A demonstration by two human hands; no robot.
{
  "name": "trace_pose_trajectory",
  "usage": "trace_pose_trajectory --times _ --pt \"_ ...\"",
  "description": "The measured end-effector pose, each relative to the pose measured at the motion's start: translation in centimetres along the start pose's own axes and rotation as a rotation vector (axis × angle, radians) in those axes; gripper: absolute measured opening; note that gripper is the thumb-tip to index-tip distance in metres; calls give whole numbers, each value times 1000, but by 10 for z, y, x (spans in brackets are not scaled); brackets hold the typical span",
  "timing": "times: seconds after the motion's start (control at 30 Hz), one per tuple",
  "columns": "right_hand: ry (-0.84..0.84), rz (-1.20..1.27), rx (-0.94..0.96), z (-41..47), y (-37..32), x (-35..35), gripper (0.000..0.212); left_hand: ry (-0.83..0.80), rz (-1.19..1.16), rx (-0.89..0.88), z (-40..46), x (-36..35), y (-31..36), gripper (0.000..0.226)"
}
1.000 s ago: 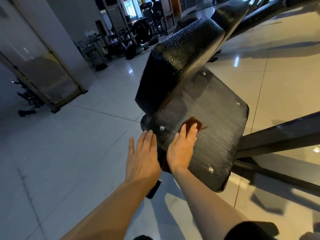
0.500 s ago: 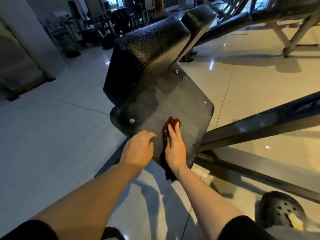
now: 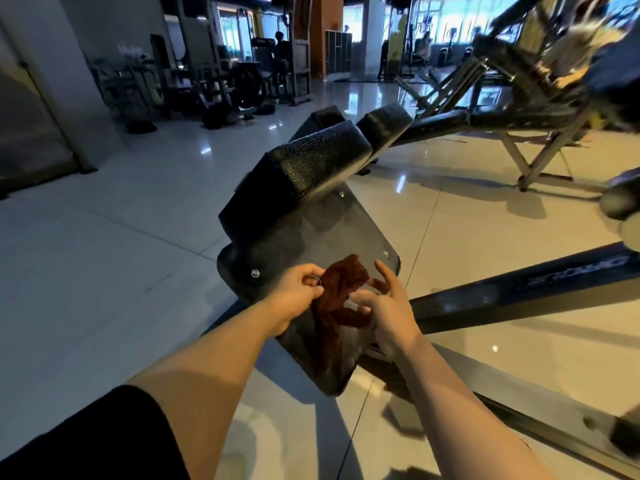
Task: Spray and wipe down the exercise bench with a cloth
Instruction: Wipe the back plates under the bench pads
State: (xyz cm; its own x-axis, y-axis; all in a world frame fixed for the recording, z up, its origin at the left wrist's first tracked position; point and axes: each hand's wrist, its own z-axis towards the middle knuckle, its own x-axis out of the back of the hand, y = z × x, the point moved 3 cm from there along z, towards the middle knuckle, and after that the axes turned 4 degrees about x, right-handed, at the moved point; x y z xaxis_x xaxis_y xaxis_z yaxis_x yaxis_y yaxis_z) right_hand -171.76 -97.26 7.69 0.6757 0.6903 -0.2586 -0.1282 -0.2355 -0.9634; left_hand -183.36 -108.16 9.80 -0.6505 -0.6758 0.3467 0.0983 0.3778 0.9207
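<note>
We've got the crumpled dark-red cloth [image 3: 341,292] bunched over the near end of the black textured bench surface [image 3: 311,237]. Left hand [image 3: 298,292] pinches its left edge w/ curled fingers; right hand [image 3: 384,306] grips its right side, fingers partly spread.

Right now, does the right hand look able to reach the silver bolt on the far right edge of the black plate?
Probably yes. The right hand is just below the bolt, with bare black plate between them. Its fingers still hold the brown cloth, though.
</note>
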Motion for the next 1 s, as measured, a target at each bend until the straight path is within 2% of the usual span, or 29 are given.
trace_pose_trajectory --times 0.07,0.17,0.3,0.4,0.47,0.57,0.67,0.77,0.83,0.87,0.93,0.97,1.0 --pt "-44 -181 -12 1 -4 10 74 -77 22 -24 -2 -6 2 23" --pt "-78 -354 1 -4 -5 14 47 -181 72 -81 -3 -16 6 25" --pt "46 -368 47 -4 -6 23 51 -263 137 -126 0 -29 13 22" --pt "31 -379 129 -3 -8 30 42 -347 113 -85 6 -38 13 21" --pt "-12 -354 138 -2 -12 34 39 -348 156 -114 13 -44 13 20" --pt "-57 -345 147 7 -18 41 32 -244 201 -170 23 -53 13 31" --pt "54 -449 301 15 -29 34 18 -22 197 -248 33 -55 21 30" --pt "152 -496 444 22 -28 8 28 217 212 -290 28 -37 31 30" --pt "115 -527 530 22 -16 -22 35 348 244 -305 19 -11 26 32" --pt "29 -554 553 23 -5 -39 36 369 333 -296 14 4 21 32" --pt "-229 -668 499 25 25 -69 40 363 684 -293 4 33 0 34" --pt "-300 -686 424 26 41 -78 40 339 883 -334 -2 46 -10 37" --pt "-266 -617 324 28 52 -82 36 311 1010 -415 -8 57 -19 39"
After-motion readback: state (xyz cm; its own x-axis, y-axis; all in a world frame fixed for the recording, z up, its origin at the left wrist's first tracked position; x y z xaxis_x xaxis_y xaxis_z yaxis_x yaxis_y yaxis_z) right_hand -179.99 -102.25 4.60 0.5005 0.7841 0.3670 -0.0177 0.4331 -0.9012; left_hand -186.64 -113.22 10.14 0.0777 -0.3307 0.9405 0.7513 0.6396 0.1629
